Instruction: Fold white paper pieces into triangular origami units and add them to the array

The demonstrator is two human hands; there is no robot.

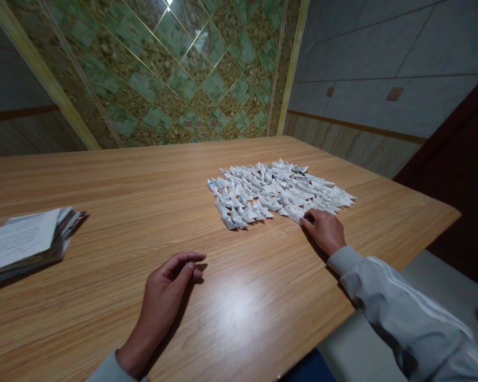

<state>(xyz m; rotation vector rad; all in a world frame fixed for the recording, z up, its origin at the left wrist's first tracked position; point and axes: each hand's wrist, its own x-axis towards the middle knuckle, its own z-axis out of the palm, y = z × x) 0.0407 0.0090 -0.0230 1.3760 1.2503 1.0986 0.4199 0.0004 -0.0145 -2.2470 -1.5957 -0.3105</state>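
A patch of several small folded white paper boats (276, 191) lies in rows on the wooden table (143, 175), right of centre. My right hand (324, 229) rests at the near edge of that patch, fingertips touching a folded piece at its front. Whether it grips the piece is unclear. My left hand (165, 289) lies on the bare tabletop nearer to me, fingers loosely curled, holding nothing. A stack of printed paper sheets (22, 241) sits at the table's left edge, well away from my left hand.
The table's right edge and rounded corner (454, 215) are close to the paper boats. Behind the table stands a green patterned tiled wall (175, 74), with grey wall panels to the right. A dark door (462, 175) is at the far right.
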